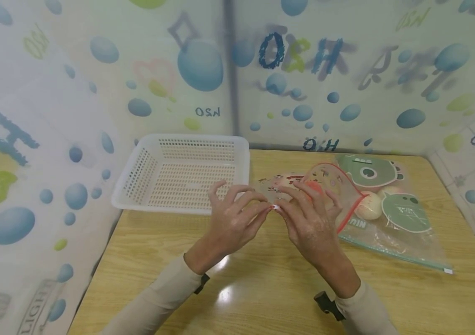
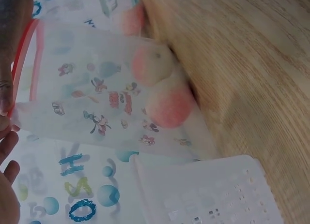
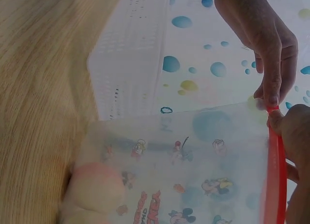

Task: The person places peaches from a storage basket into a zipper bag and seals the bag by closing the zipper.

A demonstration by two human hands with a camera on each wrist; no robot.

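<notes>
A clear zip bag (image 1: 277, 179) with a red zipper edge and small cartoon prints lies beyond my hands in the head view. Two peaches (image 2: 169, 105) sit at its bottom in the left wrist view. At one end of the red zipper, my left hand (image 1: 235, 216) pinches the bag's corner around a small white slider (image 1: 275, 207). My right hand (image 1: 315, 228) pinches the same edge right beside it, thumb and fingertips together, as the right wrist view also shows. Both hands' fingertips nearly meet there.
A white perforated basket (image 1: 137, 201) stands at the back left, close to my left hand. On the right lies a larger clear bag (image 1: 405, 253) with a green zipper and green animal prints, holding peaches (image 1: 369, 206). Patterned walls enclose the wooden table (image 1: 262, 298).
</notes>
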